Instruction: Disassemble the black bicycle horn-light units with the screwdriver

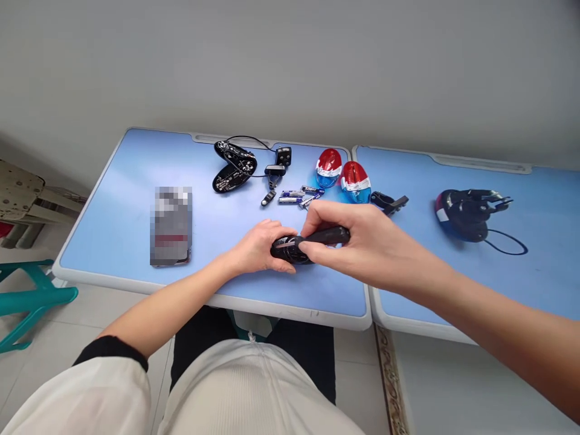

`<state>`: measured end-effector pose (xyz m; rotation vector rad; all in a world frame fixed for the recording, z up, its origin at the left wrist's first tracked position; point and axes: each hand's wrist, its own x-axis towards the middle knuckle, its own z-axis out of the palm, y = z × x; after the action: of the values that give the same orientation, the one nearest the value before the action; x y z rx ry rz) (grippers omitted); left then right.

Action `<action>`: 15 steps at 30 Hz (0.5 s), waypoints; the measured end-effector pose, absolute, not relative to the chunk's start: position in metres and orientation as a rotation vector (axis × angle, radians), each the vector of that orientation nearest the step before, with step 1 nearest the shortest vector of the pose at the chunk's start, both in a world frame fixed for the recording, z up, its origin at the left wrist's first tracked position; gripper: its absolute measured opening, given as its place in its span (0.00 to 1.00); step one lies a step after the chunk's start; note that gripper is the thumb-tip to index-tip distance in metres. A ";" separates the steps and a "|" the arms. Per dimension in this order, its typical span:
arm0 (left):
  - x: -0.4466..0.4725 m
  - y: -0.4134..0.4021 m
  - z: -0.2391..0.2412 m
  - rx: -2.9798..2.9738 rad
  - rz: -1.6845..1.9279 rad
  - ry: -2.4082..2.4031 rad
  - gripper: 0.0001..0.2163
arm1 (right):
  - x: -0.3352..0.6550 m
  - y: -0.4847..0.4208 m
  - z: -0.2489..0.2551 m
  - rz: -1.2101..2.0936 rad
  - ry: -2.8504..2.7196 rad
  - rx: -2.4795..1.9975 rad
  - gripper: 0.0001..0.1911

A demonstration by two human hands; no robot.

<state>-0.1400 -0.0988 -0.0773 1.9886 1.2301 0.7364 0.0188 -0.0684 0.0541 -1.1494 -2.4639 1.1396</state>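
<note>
My left hand (258, 246) is closed around a small black oval housing (290, 249) that rests on the blue table (118, 223). My right hand (357, 241) grips a black screwdriver handle (328, 235) and holds its tip against that housing. Just beyond my hands lie several blue-and-silver batteries (299, 196). Two red-and-blue light covers (343, 172) sit behind them.
At the back, black circuit boards (233, 166) joined by a wire lie beside a small black bracket (277, 166). A black clamp (388, 202) sits near the table seam. A black assembled light with a cable (471, 211) rests on the right table, and a blurred flat packet (171, 226) lies left.
</note>
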 end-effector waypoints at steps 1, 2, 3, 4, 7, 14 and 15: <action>-0.140 -0.099 -0.078 1.987 0.741 1.229 0.27 | 0.017 -0.069 0.052 1.120 -2.465 -1.158 0.06; -0.140 -0.098 -0.079 1.985 0.750 1.230 0.27 | 0.016 -0.069 0.051 1.107 -2.465 -1.166 0.06; -0.141 -0.098 -0.080 1.982 0.759 1.231 0.28 | 0.015 -0.069 0.051 1.099 -2.462 -1.173 0.06; -0.141 -0.098 -0.080 1.978 0.768 1.230 0.27 | 0.014 -0.069 0.051 1.094 -2.461 -1.178 0.06; -0.141 -0.097 -0.080 1.962 0.794 1.216 0.26 | 0.012 -0.068 0.050 1.090 -2.478 -1.172 0.07; -0.141 -0.099 -0.081 1.945 0.822 1.216 0.16 | 0.007 -0.066 0.045 1.071 -2.548 -1.110 0.07; -0.141 -0.100 -0.082 1.945 0.832 1.213 0.15 | 0.006 -0.066 0.044 1.074 -2.557 -1.101 0.08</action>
<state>-0.1410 -0.0997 -0.0823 1.9453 1.2130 0.8318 0.0060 -0.0661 0.0441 -1.1008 -2.5571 1.0738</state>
